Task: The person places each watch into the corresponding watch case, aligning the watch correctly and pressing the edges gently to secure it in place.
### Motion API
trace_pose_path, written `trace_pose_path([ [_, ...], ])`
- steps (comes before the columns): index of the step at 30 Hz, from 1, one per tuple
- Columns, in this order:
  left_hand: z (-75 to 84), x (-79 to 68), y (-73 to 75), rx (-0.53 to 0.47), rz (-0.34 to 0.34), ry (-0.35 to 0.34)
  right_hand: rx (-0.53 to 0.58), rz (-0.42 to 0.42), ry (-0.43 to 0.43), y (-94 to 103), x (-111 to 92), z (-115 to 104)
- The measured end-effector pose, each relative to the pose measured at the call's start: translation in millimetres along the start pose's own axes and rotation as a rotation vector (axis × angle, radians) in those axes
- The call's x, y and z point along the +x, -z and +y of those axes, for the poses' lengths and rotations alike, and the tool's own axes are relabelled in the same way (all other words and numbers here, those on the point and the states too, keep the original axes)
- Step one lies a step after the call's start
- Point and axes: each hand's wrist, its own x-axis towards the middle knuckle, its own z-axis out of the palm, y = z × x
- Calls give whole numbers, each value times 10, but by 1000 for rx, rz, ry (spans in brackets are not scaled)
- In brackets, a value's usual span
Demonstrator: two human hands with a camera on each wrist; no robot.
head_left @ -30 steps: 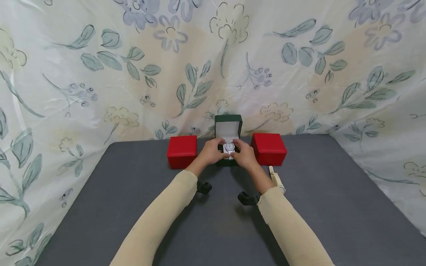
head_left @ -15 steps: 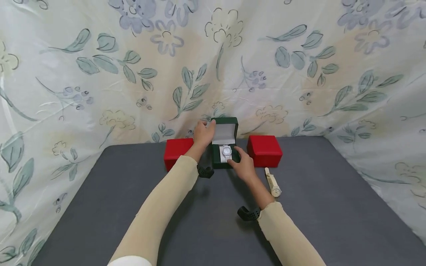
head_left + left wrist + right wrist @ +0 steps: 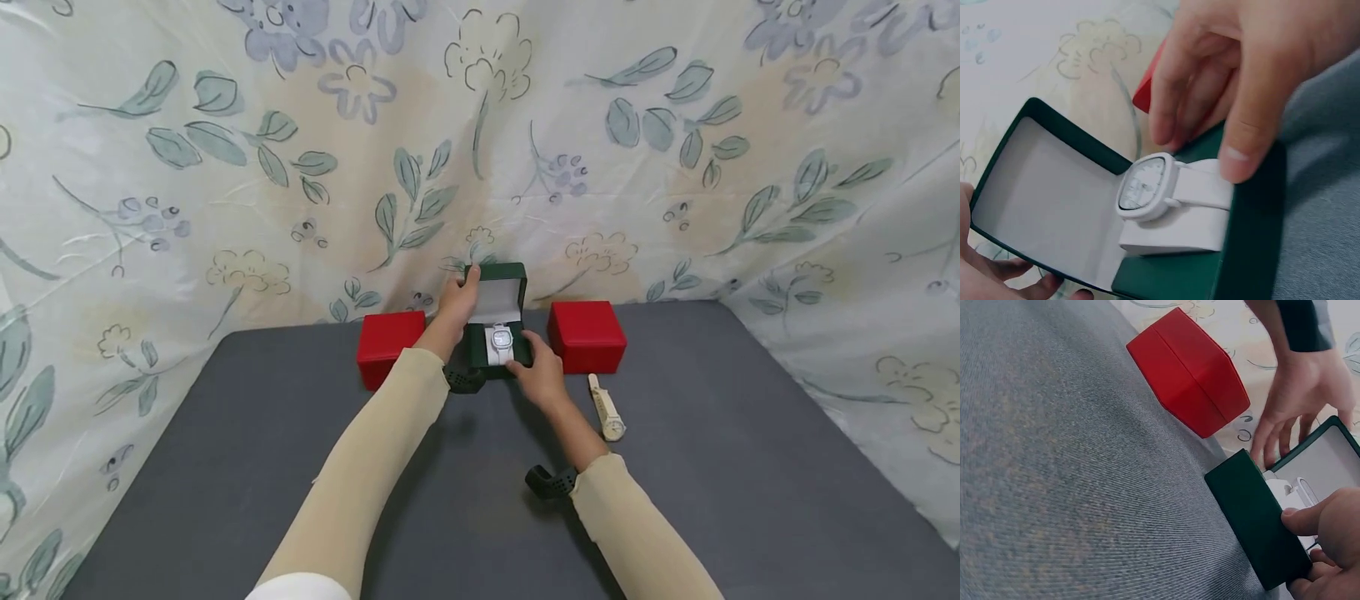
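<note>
A green watch box stands with its lid raised, showing a pale lining. Inside, a white wristwatch is wrapped round a white cushion, dial facing up. My left hand holds the lid at its left edge, thumb in front and fingers behind, partly hidden by the lid. My right hand grips the base at its front right corner; its thumb lies on the front rim near the watch strap, and its fingers curl along the right side.
A red box stands left of the green one, partly behind the left forearm. Another red box is to the right. A cream wristwatch lies in front of it on the grey table. Floral cloth hangs behind.
My left hand has gone from beside the watch up to the lid and taken hold of it. My right hand has slid from the watch to the base's front right corner.
</note>
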Motion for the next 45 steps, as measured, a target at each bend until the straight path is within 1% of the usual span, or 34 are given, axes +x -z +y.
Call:
trace_pose_path([
  [3, -28, -53, 21, -18, -42, 29, 18, -11, -3, 24, 23, -20],
  [5, -52, -88, 33, -28, -81, 49, 54, -34, -14, 57, 48, -35],
  [7, -80, -119, 42, -40, -120, 69, 122, -60, -41, 105, 85, -63],
  [10, -130, -143, 51, -67, -166, 85, 254, -87, -83, 200, 160, -128],
  [12, -158, -151, 51, -77, -182, 84, 328, -98, -104, 265, 216, -190],
  [15, -188, -164, 46, -86, -195, 81, 403, -132, -121, 341, 293, -273],
  [18, -201, -181, 44, -86, -205, 82, 456, -162, -183, 386, 330, -328],
  [21, -211, -196, 56, -89, -206, 79, 475, -171, -231, 400, 324, -355],
  [23, -219, -205, 74, -88, -206, 79, 478, -168, -242, 396, 310, -357],
  [31, -274, -232, 163, -81, -239, 61, 566, -123, -222, 337, 276, -304],
  [38, -347, -230, 189, -106, -261, 46, 538, -128, -193, 301, 250, -272],
  [45, -421, -235, 212, -109, -304, 2, 542, -125, -188, 289, 234, -248],
])
